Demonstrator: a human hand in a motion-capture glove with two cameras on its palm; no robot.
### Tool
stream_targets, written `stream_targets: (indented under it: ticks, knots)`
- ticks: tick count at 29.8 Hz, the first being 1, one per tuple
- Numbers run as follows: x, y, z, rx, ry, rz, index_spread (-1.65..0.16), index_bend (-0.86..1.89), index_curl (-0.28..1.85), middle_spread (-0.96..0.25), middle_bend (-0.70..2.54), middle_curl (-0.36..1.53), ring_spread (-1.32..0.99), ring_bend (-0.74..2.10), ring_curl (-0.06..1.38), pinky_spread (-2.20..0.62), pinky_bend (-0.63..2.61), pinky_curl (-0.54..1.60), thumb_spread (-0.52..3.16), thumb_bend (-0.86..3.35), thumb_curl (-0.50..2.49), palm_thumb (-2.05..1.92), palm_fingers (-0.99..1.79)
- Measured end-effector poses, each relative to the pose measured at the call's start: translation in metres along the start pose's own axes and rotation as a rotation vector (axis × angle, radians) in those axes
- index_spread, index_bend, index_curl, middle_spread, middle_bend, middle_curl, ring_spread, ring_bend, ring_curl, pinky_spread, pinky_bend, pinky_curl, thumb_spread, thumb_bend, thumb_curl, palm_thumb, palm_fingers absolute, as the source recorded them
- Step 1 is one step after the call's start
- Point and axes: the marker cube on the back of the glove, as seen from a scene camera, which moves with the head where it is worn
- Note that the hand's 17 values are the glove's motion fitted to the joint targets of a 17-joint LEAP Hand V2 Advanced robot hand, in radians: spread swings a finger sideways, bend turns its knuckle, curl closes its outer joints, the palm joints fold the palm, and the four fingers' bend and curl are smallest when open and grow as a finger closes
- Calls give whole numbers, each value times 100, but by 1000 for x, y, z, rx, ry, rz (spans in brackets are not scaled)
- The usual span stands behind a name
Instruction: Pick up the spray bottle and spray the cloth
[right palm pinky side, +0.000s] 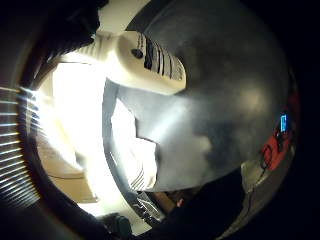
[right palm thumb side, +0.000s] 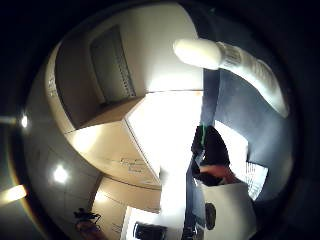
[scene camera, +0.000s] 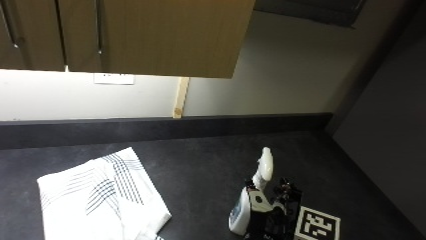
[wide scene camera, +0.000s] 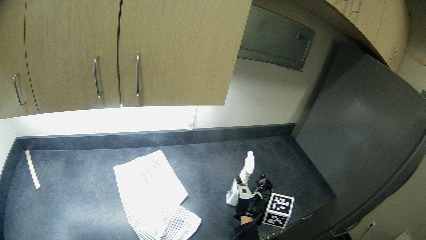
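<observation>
A white spray bottle (scene camera: 258, 186) stands tilted over the dark countertop (scene camera: 200, 165), nozzle end up and leaning toward the back wall. My gloved right hand (scene camera: 274, 216) grips it low on the body from the front-right side. I cannot tell whether the bottle's base touches the counter. A white cloth (scene camera: 100, 197) with dark stripes lies folded flat to the left of the bottle, well apart from it. In the palm views the bottle (right palm pinky side: 145, 59) (right palm thumb side: 235, 60) sits close against the palm, with the cloth (right palm pinky side: 132, 155) on the counter beyond it.
Wall cabinets (wide scene camera: 120, 50) hang over the counter's back. A tall dark panel (wide scene camera: 359, 130) closes the right end. A thin wooden strip (wide scene camera: 32, 170) lies at the counter's far left. Bare countertop (wide scene camera: 206, 155) lies between cloth and bottle.
</observation>
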Motion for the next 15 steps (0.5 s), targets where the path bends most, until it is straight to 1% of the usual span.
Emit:
stream_targets:
  ticks: [6,15]
  knots:
    - [27,-11,2,29,10,54,-36,11,18,6,21,35,10,45,34,9,78,35,103,-2,53,81,29]
    - [36,-19,-2,65,-10,66,-35,13,19,5,24,37,9,45,35,10,74,34,104,-1,54,84,33]
